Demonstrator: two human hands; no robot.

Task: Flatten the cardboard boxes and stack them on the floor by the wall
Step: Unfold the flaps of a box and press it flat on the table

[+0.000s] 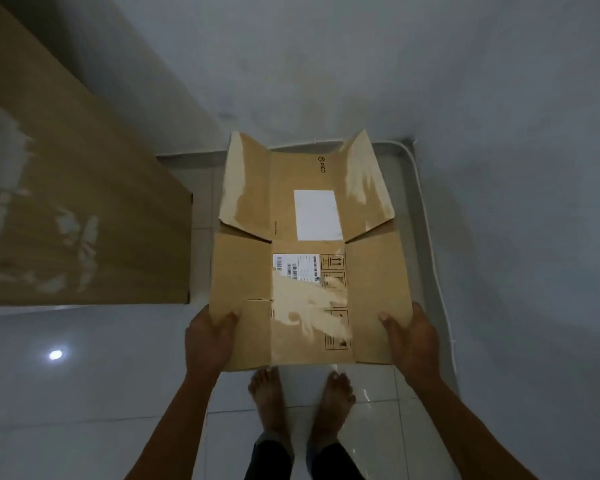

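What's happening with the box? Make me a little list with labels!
held thing: flattened cardboard box, flaps spread open
left hand: grips the box's left edge
right hand: grips the box's right edge
stickers: white label, barcode label
below: bare feet on white tiled floor
nearby: big cardboard sheet at left

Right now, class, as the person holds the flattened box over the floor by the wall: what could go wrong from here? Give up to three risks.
1. The flattened box is held only at its near edge by the left hand and right hand; it could sag or slip.
2. The bare feet stand just under that edge; a dropped box might hit them.
3. The white cable along the wall could get trapped under the box.
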